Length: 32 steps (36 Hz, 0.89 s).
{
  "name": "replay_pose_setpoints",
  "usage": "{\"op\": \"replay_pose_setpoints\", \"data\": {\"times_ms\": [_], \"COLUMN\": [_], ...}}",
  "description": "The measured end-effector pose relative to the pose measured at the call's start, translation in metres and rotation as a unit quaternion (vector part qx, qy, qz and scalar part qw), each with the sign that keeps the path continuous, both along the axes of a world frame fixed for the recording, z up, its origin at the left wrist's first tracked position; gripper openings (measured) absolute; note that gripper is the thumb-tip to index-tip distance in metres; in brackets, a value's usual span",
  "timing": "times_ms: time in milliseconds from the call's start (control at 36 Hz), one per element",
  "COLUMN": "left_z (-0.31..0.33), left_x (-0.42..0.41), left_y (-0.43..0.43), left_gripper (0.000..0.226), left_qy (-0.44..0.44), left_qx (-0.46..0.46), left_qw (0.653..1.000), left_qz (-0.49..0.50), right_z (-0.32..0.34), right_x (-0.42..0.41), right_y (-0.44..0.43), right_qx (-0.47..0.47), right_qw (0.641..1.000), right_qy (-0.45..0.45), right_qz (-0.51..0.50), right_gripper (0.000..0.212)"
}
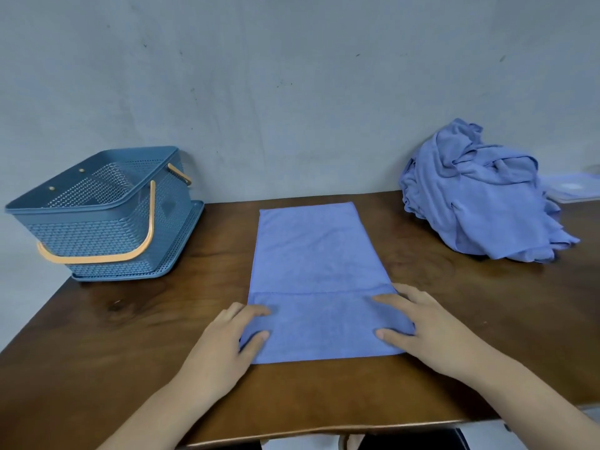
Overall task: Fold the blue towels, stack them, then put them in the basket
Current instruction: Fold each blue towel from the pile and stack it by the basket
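Observation:
A blue towel [316, 254] lies flat along the middle of the brown table [130, 319], its near end folded over into a flap whose edge crosses the towel. My left hand [227, 345] is at the flap's left side, cloth gathered between thumb and fingers. My right hand [422, 329] holds the flap's right side the same way. A heap of crumpled blue towels [480, 196] sits at the back right. The blue perforated basket [97, 216] with orange handles stands at the back left, nothing visible inside.
A grey wall runs along the table's back edge. A pale flat object [574, 188] lies behind the towel heap at the far right. The basket sits close to the table's left corner. The table's front edge is just below my forearms.

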<state>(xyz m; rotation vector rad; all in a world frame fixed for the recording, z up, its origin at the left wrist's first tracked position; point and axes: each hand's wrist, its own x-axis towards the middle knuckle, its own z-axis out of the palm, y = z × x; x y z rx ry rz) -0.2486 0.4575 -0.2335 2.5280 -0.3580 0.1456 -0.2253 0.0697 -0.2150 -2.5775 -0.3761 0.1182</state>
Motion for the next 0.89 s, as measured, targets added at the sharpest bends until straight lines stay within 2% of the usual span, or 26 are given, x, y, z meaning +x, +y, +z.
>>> {"op": "replay_pose_setpoints", "data": {"times_ms": [139,194,278,361,500,667,750,889], "left_z": [0.009,0.015,0.025,0.035,0.041,0.052,0.060,0.071], "left_x": [-0.031,-0.031,-0.019,-0.004,0.008,0.022,0.037,0.072], "left_y": [-0.001,0.002,0.002,0.000,0.000,0.004,0.003,0.001], "left_gripper": [0.025,0.025,0.021,0.010,0.018,0.020,0.023,0.017], "left_qy": [0.055,0.082,0.108,0.126,0.141,0.034,-0.022,-0.063], "left_qx": [-0.035,-0.062,-0.126,-0.152,-0.213,-0.331,-0.332,-0.331], "left_qw": [0.998,0.995,0.986,0.979,0.965,0.940,0.940,0.937], "left_qz": [-0.008,-0.003,0.030,0.044,0.058,0.075,0.073,0.086], "right_z": [0.005,0.009,0.012,0.009,0.005,0.017,0.031,0.046], "right_x": [-0.018,-0.020,-0.016,-0.008,0.000,0.009,0.022,0.064], "right_y": [-0.003,-0.001,0.006,0.014,0.015,0.016,0.019,0.026], "right_qx": [-0.010,-0.002,0.035,0.091,0.180,0.193,0.184,0.198], "right_qw": [1.000,1.000,0.999,0.992,0.975,0.959,0.953,0.949], "right_qy": [0.014,0.005,-0.026,-0.073,-0.080,-0.179,-0.217,-0.222], "right_qz": [0.016,0.014,-0.013,-0.056,-0.107,-0.105,-0.108,-0.104], "right_gripper": [0.067,0.064,0.043,0.022,0.032,0.038,0.034,0.036]}}
